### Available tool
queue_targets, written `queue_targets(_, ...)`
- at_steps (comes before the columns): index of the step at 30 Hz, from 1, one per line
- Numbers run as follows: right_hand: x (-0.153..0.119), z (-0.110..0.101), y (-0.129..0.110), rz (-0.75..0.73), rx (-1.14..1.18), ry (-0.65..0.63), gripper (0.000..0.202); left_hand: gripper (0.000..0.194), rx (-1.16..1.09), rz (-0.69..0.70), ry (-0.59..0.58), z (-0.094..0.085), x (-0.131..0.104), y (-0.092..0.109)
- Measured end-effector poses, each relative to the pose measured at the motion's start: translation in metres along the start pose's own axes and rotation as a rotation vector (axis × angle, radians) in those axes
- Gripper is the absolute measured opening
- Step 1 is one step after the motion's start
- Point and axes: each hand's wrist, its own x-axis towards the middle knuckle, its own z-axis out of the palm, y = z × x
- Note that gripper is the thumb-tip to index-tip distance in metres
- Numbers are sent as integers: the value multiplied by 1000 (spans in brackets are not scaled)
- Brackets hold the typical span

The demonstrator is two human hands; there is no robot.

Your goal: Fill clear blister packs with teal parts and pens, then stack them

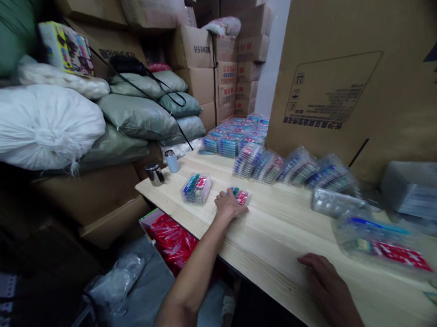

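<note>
My left hand [227, 204] reaches over the table with its fingers and thumb around the near side of a clear plastic pack [242, 196], which shows a red patterned piece and some green. Part of that pack is hidden under the hand. To its left lies a stack of similar packs [197, 189] with blue, green and red contents. My right hand [329, 289] hovers at or just above the table near the front edge, fingers extended and holding nothing. Farther right is a blurred clear tray [384, 245] with a blue pen and a red patterned piece.
Fanned rows of packs [266, 166] line the back of the wooden table [273, 234], beside clear empty trays [421, 189]. A steel cup [155, 175] and blue bottle [171, 161] stand at the left corner. Below is a box of red items [171, 236].
</note>
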Motion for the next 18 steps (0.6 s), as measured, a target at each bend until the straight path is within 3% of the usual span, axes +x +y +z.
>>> queue_targets(5, -1, -1, -7, 8, -12, -15, 29, 116, 121, 21, -113, -2, -12, 5)
queue_targets(15, -1, 1, -9, -63, 17, 20, 27, 109, 86, 142, -36, -7, -38, 1)
queue_targets(18, 0, 1, -10, -76, 10, 41, 26, 108, 52, 168, -15, -25, -39, -1)
